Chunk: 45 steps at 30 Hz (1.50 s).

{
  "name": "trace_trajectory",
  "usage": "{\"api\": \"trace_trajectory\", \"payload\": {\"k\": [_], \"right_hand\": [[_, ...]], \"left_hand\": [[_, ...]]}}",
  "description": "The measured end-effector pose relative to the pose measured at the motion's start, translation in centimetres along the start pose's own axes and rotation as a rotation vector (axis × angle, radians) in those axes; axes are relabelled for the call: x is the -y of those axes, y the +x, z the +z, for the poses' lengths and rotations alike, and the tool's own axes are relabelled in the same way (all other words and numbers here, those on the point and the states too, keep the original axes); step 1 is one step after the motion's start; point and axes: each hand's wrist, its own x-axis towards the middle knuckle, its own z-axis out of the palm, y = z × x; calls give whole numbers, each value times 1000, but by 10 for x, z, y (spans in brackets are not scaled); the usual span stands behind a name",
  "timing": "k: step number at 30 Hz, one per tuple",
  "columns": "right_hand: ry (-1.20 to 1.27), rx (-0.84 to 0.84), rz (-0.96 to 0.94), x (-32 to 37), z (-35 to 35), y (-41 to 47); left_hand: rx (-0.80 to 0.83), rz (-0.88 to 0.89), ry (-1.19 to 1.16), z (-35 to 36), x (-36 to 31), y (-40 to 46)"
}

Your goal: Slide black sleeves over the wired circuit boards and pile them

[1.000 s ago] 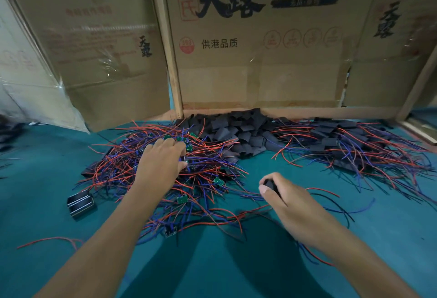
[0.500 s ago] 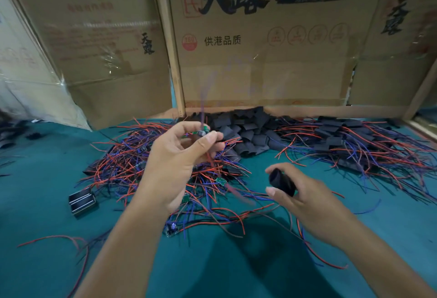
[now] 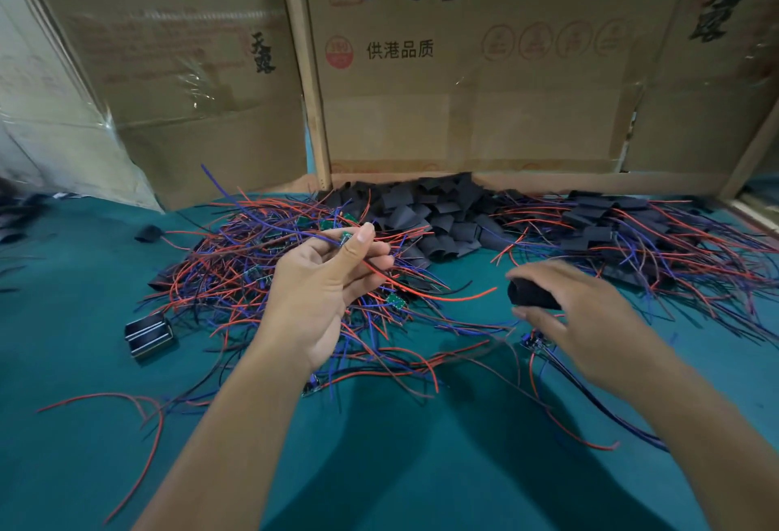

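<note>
My left hand is raised over the tangle of bare wired boards and pinches a small green circuit board between thumb and fingers; its red and blue wires trail out to both sides. My right hand hovers to the right and grips a black sleeve, its opening turned toward the left hand. Board and sleeve are apart. A heap of loose black sleeves lies at the back centre. The pile of sleeved boards spreads at the back right.
Cardboard boxes wall off the back of the green table. A small black ridged block sits at the left of the tangle. Stray red wires lie at the front left, and one bare board lies under my right hand.
My left hand has lifted a board out of the tangle and turned it toward the right hand. My right hand has risen off the table with the sleeve.
</note>
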Motion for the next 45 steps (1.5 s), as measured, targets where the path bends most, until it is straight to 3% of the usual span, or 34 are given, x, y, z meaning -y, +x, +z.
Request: {"api": "trace_trajectory", "payload": {"k": [10,18,25,45], "right_hand": [[94,126,-105,-1,4,-1],[228,216,-209,3,4,-1],[329,278,-203,5,1,-5],[327,312,-168,13,-2,-6]], "left_hand": [[137,-14,15,-2,-1,-1],[140,-20,39,-2,1,0],[110,-13,56,-7,2,2],[120,-6,83,-7,5,2]]}}
